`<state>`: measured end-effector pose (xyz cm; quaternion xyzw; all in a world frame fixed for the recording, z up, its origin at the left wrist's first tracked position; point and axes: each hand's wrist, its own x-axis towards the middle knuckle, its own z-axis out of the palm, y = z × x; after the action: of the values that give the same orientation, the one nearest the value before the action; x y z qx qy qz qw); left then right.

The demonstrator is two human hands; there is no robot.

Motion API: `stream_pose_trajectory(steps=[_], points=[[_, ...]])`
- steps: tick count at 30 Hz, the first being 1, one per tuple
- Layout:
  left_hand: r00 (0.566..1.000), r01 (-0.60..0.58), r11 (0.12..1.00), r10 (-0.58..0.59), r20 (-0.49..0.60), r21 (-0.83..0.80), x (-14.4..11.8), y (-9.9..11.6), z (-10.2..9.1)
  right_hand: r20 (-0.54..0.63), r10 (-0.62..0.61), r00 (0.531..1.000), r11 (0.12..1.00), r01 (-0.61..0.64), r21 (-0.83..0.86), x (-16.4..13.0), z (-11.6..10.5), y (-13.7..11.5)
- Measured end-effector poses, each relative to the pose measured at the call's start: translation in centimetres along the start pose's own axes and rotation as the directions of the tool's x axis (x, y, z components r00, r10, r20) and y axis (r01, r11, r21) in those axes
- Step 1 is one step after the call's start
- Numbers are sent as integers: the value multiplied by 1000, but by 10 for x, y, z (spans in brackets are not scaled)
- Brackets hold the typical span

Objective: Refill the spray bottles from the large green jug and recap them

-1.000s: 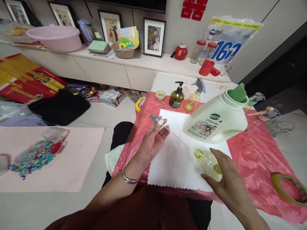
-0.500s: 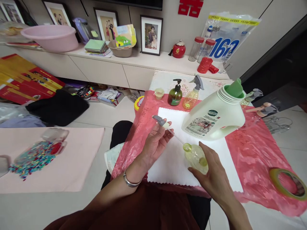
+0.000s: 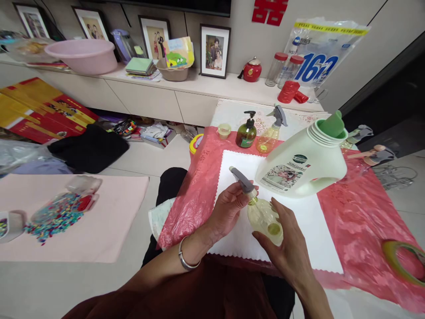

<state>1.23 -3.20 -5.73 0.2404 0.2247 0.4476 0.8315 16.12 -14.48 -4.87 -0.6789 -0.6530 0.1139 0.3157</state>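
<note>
bottle held tilted over white mat, neck angled toward left hand. spray head sits at neck; can't tell if threaded. left fingers pinched on spray head collar, likely keeping it aligned. right hand cupped round bottle's lower end, thumb opposite fingers, probably bracing it. big jug upright just beyond. red plastic sheet under mat, presumably catching drips.

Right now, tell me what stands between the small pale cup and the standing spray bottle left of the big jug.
In the head view, a dark green pump bottle stands between the small pale cup and that spray bottle.
</note>
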Motion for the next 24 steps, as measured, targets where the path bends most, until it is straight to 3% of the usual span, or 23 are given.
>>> stream_pose_trajectory(steps=[5, 13, 19, 24], points=[[1000, 6, 1000, -6, 5, -21, 0, -1, 0, -53, 56, 997, 995, -51, 91, -6, 6, 3], [999, 23, 998, -21, 35, -57, -1, -3, -2, -67, 163, 984, 895, -119, 429, -16, 19, 11], [998, 35, 996, -32, 47, -76, -1, -4, 0, -123, 171, 978, 866, -89, 492, -17, 20, 10], [999, 28, 997, -25, 37, -78, -2, -7, 1, -134, 244, 960, 793, -118, 598, -21, 27, 12]])
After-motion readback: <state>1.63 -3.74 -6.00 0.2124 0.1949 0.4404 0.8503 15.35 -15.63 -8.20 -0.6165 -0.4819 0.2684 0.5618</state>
